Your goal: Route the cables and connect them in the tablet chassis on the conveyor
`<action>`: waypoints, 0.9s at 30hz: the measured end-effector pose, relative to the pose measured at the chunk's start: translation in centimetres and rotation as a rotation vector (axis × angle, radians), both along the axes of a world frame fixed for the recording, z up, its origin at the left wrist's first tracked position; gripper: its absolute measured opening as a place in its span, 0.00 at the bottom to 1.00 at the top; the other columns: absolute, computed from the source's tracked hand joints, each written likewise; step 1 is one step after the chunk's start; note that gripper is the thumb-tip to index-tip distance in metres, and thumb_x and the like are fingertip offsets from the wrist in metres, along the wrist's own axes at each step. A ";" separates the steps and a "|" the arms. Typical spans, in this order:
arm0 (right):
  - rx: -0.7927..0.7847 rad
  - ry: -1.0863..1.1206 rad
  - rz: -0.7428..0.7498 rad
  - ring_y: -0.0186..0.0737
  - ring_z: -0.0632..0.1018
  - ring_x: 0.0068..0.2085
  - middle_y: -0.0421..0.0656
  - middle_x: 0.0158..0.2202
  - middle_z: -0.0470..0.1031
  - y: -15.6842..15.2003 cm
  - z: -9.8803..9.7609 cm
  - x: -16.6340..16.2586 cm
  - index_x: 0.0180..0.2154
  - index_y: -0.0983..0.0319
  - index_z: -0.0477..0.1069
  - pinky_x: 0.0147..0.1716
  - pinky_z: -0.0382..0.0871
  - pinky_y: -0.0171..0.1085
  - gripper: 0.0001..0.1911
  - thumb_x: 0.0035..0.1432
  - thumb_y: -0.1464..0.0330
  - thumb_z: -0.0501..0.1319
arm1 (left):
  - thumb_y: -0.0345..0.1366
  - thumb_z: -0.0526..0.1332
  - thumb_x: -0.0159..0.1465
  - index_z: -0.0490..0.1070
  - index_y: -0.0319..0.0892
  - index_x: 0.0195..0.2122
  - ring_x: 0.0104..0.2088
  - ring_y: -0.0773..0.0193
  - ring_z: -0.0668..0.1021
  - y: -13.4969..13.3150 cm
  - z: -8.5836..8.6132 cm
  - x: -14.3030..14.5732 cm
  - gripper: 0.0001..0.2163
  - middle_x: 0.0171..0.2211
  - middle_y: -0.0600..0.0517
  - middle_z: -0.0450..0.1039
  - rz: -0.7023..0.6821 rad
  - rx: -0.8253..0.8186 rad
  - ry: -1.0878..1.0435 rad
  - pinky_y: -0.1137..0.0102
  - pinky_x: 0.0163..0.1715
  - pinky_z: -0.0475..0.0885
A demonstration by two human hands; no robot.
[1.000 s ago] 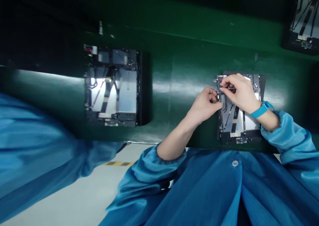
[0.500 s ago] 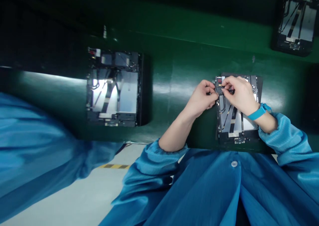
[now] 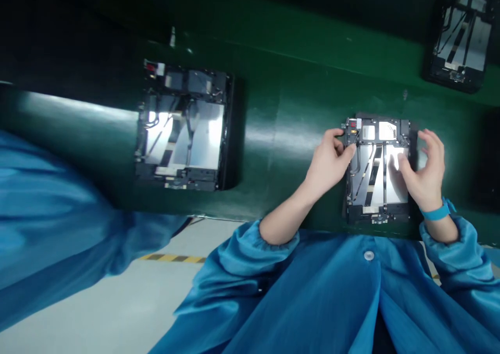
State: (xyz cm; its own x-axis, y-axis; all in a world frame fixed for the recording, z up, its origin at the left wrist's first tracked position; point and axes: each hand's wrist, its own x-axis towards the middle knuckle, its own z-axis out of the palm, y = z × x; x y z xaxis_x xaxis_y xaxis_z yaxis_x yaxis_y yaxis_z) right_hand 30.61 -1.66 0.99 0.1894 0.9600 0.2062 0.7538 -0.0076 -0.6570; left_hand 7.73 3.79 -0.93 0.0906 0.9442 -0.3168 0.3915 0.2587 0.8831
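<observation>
An opened tablet lies on the green bench, its silver plates, black flat cables and small circuit parts exposed. At its upper left edge my left hand has the thumb over the frame and curled fingers along the side, gripping that edge. A small red part and a white tab sit at that corner. My right hand, wearing a blue wrist strap, is open at the right edge. Its thumb hangs over the silver plate and its fingers spread beyond the frame; whether they touch cannot be made out.
Another opened tablet, on a dark thick base, is on the green bench to the left. A third opened tablet lies at the upper right. Another person's blue sleeve reaches in at the left, near the bench's front edge.
My right hand has left the tablet's upper left corner and moved to its right edge, opening from a pinch. My left thumb has shifted onto the frame. The view has shifted slightly.
</observation>
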 end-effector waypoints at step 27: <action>0.120 0.323 -0.093 0.54 0.76 0.60 0.51 0.62 0.74 8.9 0.2 -2.1 0.59 0.57 0.70 0.58 0.74 0.56 0.29 0.56 0.62 0.68 | 0.39 0.78 0.48 0.76 0.41 0.60 0.58 0.51 0.79 5.4 5.7 -20.0 0.36 0.62 0.46 0.78 0.456 0.189 -0.177 0.55 0.64 0.73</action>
